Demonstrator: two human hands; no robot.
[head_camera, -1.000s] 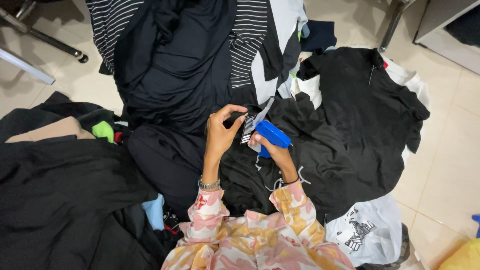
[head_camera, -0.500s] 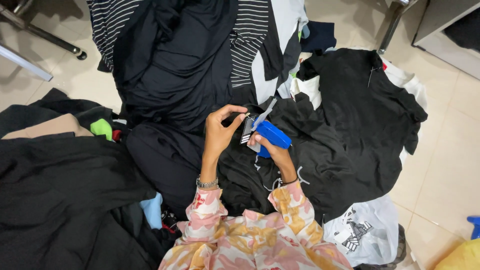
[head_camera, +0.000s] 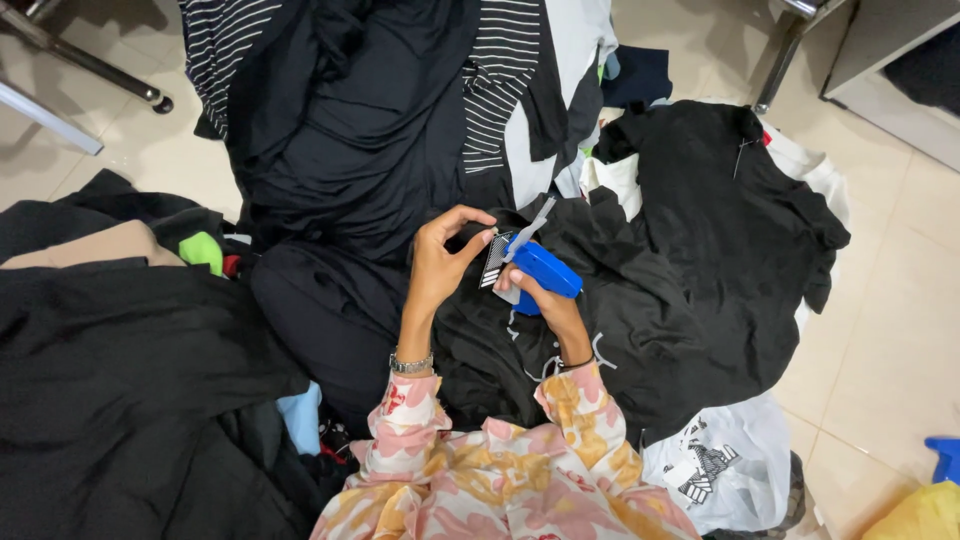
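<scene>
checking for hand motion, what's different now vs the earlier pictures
Almost nothing has changed. The left hand still pinches the tag against the black garment, and the right hand still holds the blue tagging gun to it. The view has shifted very slightly. The clothes around the hands lie as before.
</scene>
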